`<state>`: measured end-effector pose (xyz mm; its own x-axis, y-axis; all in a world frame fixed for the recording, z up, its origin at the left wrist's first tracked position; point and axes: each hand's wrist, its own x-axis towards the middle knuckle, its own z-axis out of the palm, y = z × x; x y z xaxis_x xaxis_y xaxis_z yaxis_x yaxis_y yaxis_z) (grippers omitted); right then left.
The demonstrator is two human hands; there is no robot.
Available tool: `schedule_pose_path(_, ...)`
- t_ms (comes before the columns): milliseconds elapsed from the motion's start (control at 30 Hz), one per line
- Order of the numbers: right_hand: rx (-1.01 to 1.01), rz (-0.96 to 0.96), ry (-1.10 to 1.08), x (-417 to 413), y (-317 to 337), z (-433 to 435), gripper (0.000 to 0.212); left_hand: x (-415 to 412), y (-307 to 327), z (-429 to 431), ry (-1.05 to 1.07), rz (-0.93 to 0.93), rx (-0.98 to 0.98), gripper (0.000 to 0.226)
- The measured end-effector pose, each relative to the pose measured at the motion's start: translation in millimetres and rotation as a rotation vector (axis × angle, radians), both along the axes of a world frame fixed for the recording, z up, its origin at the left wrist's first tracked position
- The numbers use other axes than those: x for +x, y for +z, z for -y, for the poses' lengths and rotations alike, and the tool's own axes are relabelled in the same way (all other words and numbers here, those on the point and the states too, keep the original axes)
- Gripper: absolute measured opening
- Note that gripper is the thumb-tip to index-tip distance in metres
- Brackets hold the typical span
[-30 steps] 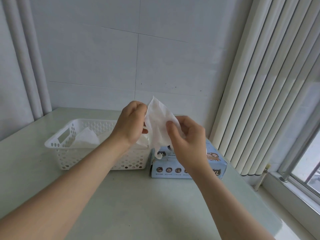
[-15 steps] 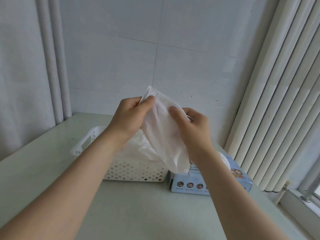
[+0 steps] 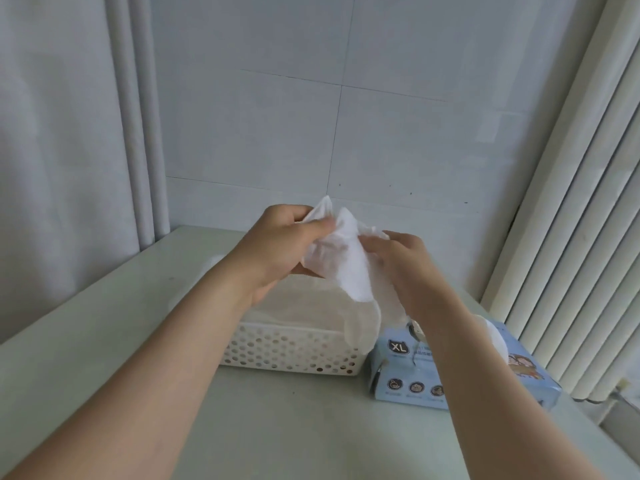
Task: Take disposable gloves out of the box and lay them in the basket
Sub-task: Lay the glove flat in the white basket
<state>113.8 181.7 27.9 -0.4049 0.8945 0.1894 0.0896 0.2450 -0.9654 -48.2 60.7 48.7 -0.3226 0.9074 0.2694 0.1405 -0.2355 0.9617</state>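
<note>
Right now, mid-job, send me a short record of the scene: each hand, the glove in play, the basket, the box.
left hand: grips the glove's upper left part
right hand: pinches the glove's right edge
glove: white, crumpled, held in the air above the basket's right end, lower end hanging
basket: white, perforated, on the table
other gloves: lying inside the basket
box: light blue, marked XL, right of the basket, white material poking from its top
</note>
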Motion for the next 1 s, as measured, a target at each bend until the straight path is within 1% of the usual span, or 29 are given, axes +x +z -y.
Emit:
schedule_pose_path(67,-0.038,-0.091,-0.08,-3,1,1,0.033,5,2,1,-0.067,0.081,0.002,0.02)
schedule_pose_path(167,-0.086,-0.176,-0.098,-4,3,3,0.044,9,3,0,-0.098,0.128,0.022,0.023)
schedule_pose_path(233,-0.085,-0.178,-0.108,-4,6,2,0.054,7,2,-2,-0.062,0.154,0.039,0.024)
schedule_pose_path(267,-0.074,-0.159,-0.128,-3,7,0,0.055,5,1,-3,-0.035,0.16,0.043,0.023)
schedule_pose_path(300,-0.053,-0.123,-0.156,-2,7,-2,0.053,2,-1,-4,0.004,0.147,0.04,0.022)
schedule_pose_path(333,-0.015,-0.077,-0.186,-2,6,-4,0.045,0,-3,-6,0.061,0.112,0.026,0.022)
schedule_pose_path(400,0.069,0.002,-0.237,-5,3,-5,0.026,-9,-12,-10,0.205,0.021,-0.019,0.022)
schedule_pose_path(433,0.1,0.033,-0.243,-8,0,-3,0.022,-16,-18,-12,0.279,-0.033,-0.047,0.025)
schedule_pose_path(533,0.213,0.149,-0.221,-19,-15,-4,0.041,-39,-34,-12,0.496,-0.279,-0.143,0.028)
schedule_pose_path(600,0.315,0.28,-0.216,-24,-23,-7,0.045,-54,-41,-9,0.594,-0.478,-0.243,0.025)
schedule_pose_path(667,0.4,0.378,-0.211,-26,-29,-8,0.039,-65,-47,-7,0.634,-0.637,-0.339,0.022)
schedule_pose_path(733,0.486,0.449,-0.178,-27,-31,-9,0.03,-70,-52,-7,0.661,-0.759,-0.412,0.023)
schedule_pose_path(800,0.574,0.531,-0.11,-30,-32,-7,0.021,-70,-55,-7,0.671,-0.861,-0.5,0.025)
schedule_pose_path(867,0.637,0.596,-0.02,-32,-33,-3,0.018,-69,-55,-6,0.683,-0.951,-0.569,0.019)
schedule_pose_path(933,0.649,0.647,0.072,-34,-32,1,0.025,-65,-51,-3,0.717,-1.027,-0.629,0.013)
schedule_pose_path(1000,0.627,0.704,0.165,-34,-32,6,0.037,-62,-47,0,0.721,-1.094,-0.67,0.014)
